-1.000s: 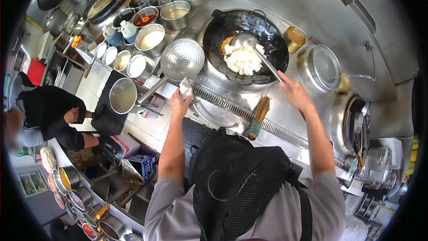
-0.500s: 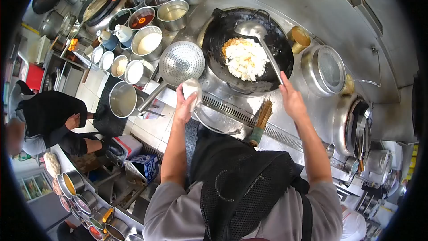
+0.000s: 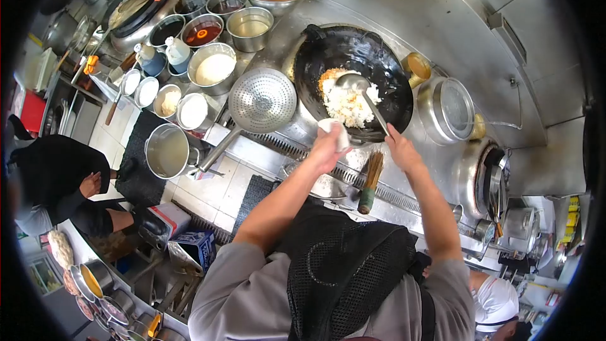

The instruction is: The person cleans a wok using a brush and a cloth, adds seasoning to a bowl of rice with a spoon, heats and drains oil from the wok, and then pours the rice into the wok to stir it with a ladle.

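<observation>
At the wok (image 3: 399, 83): rice (image 3: 353, 107) below the ladle (image 3: 351, 81), cloth (image 3: 338, 136) at the near edge

Closest to the camera I follow from afar are the wearer's grey shirt (image 3: 240, 284) and black mesh fabric (image 3: 353, 265), with both forearms reaching forward. I see the left hand (image 3: 324, 153) closed around the white cloth, its fingers bunched beside the wok's near edge; whether the cloth touches the metal I cannot tell. The right hand (image 3: 402, 150) is wrapped around the ladle's handle, which slants forward and left to a bowl over the rice. Between the forearms, a brush (image 3: 371, 180) with a green handle lies on the steel counter (image 3: 437, 156).

I find the rice heaped in the left part of the black wok, with orange bits (image 3: 329, 79) along its far left side. Left of the wok is a strainer (image 3: 262, 101), its handle slanting back toward a pot (image 3: 151, 143) of cloudy liquid. Right of the wok stand a tin (image 3: 420, 69) and a lidded pot (image 3: 453, 106).

Farther off to the left, I note metal containers (image 3: 251, 42) crowded together, and a bowl (image 3: 276, 6) of amber liquid near the steel wall (image 3: 429, 9). At the far left I make out a person (image 3: 57, 170) in black.
</observation>
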Motion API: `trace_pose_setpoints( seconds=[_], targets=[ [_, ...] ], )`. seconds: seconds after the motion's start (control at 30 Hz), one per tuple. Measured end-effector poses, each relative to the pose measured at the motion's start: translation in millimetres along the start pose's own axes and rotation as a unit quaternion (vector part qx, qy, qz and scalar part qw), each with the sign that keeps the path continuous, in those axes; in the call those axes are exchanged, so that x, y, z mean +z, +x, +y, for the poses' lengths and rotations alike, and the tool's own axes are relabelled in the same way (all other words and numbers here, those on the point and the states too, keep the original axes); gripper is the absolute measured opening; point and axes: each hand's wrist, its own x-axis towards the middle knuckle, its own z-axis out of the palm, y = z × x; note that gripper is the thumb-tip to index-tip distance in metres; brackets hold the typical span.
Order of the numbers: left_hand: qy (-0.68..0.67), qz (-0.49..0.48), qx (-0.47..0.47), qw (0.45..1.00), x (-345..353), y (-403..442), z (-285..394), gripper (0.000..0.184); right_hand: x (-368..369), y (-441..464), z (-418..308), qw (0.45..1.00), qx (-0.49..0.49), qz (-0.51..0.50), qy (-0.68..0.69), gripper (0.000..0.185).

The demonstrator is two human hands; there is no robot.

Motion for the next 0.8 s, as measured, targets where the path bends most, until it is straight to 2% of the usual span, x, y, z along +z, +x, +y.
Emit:
trace_pose_setpoints(
  seconds=[0.03,0.07,0.1,0.13,0.17,0.2,0.23,0.27,0.3,0.33,0.37,0.4,0.43,0.47,0.53,0.57,0.6,0.63,0.67,0.7,0.73,0.8],
  targets=[
    [-0.040,0.051,0.000,0.998,3,15,-4,0.039,27,22,59,0.979,-0.184,0.088,-0.008,0.047],
    [-0.044,0.047,0.005,0.998,-4,31,-5,0.039,8,9,44,0.978,-0.189,0.091,-0.013,0.047],
    [-0.030,0.032,-0.027,0.999,-14,47,-6,0.034,-28,-16,13,0.994,-0.060,0.006,0.093,0.047],
    [-0.013,0.018,-0.065,0.998,-23,57,-12,0.029,-45,-36,-3,0.974,0.078,-0.080,0.198,0.046],
    [-0.024,0.038,-0.062,0.997,-25,64,-15,0.022,-43,-43,-4,0.975,0.078,-0.078,0.194,0.046],
    [-0.028,0.035,-0.059,0.997,-27,71,-18,0.022,-42,-46,-3,0.960,0.093,-0.040,0.260,0.046],
    [0.030,0.060,0.001,0.998,-30,76,-23,0.024,-41,-44,-4,0.939,0.106,-0.003,0.326,0.046],
    [0.090,0.086,0.062,0.990,-35,84,-29,0.026,-37,-33,-1,0.941,0.101,-0.004,0.324,0.046],
    [0.149,0.114,0.085,0.979,-44,99,-36,0.033,-27,-15,5,0.944,0.104,0.039,0.312,0.045],
    [0.148,0.113,0.089,0.978,-53,114,-44,0.033,-18,4,10,0.944,0.107,0.082,0.300,0.045],
    [0.191,0.143,0.113,0.965,-62,128,-53,0.037,-11,26,12,0.927,0.120,0.076,0.347,0.046],
    [0.233,0.172,0.136,0.947,-64,134,-58,0.040,-3,47,13,0.897,0.127,0.028,0.423,0.047],
    [0.240,0.152,0.146,0.948,-66,132,-55,0.045,4,61,9,0.859,0.132,-0.021,0.494,0.048],
    [0.240,0.154,0.145,0.947,-65,126,-52,0.045,10,62,-10,0.877,0.122,-0.046,0.462,0.049],
    [0.245,0.140,0.146,0.948,-60,117,-42,0.046,22,58,-13,0.944,0.036,-0.099,0.313,0.051],
    [0.247,0.139,0.147,0.948,-61,118,-41,0.046,30,56,0,0.943,0.035,-0.098,0.315,0.051],
    [0.244,0.145,0.152,0.947,-62,118,-42,0.045,42,52,28,0.971,-0.137,0.016,0.194,0.050],
    [0.239,0.151,0.156,0.946,-61,118,-45,0.045,47,45,48,0.943,-0.301,0.128,0.059,0.050],
    [0.236,0.150,0.157,0.947,-58,114,-43,0.045,30,27,50,0.943,-0.302,0.128,0.056,0.050],
    [0.239,0.152,0.162,0.945,-54,107,-38,0.045,-5,-2,35,0.982,-0.178,0.062,-0.018,0.048],
    [0.244,0.154,0.165,0.943,-51,102,-36,0.044,-29,-22,27,0.995,-0.048,-0.005,-0.090,0.046],
    [0.241,0.160,0.178,0.941,-57,114,-45,0.044,-54,-33,54,0.985,-0.131,0.052,-0.099,0.040]
  ],
)
